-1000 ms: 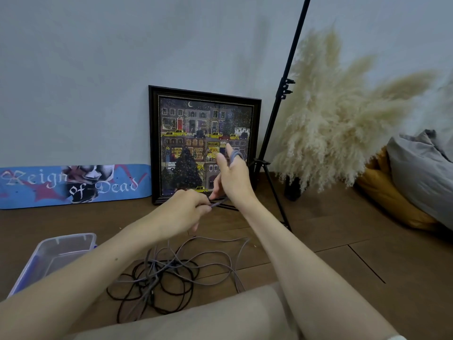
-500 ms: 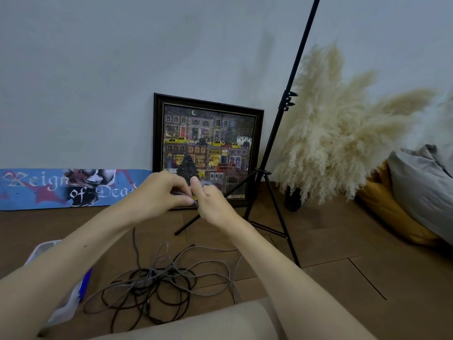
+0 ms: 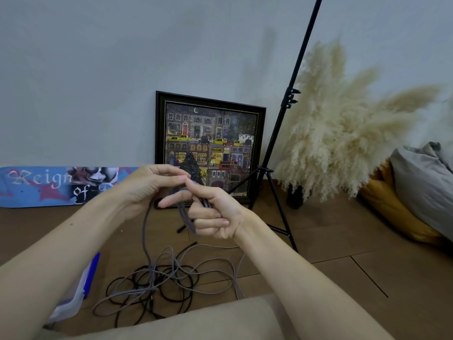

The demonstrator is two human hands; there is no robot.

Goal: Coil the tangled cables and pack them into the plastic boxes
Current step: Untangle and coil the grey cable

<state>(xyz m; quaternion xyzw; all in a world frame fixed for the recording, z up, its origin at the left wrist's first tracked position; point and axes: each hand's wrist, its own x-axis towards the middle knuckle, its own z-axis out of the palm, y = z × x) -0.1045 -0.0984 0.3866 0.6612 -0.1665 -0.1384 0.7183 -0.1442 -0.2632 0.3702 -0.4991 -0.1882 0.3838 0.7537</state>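
A tangle of grey and black cables [image 3: 166,278] lies on the wooden floor in front of my knee. A grey cable [image 3: 145,231] rises from the pile into my left hand [image 3: 149,185], whose fingers curl round it. My right hand [image 3: 210,214] grips a small coil of the same grey cable [image 3: 183,214], its loops hanging below the fist, index finger pointing left. The two hands touch above the pile. A clear plastic box [image 3: 71,300] with a blue handle sits at the lower left, mostly hidden behind my left forearm.
A framed picture [image 3: 210,148] leans on the wall behind my hands. A black tripod stand [image 3: 277,133] rises to the right of it. A skateboard deck [image 3: 49,185] lies on the left; pampas grass [image 3: 343,128] and cushions [image 3: 416,192] fill the right.
My right hand has dropped from its raised position and now meets my left hand, with more grey loops gathered in it. The camera view shifted slightly, hiding more of the plastic box.
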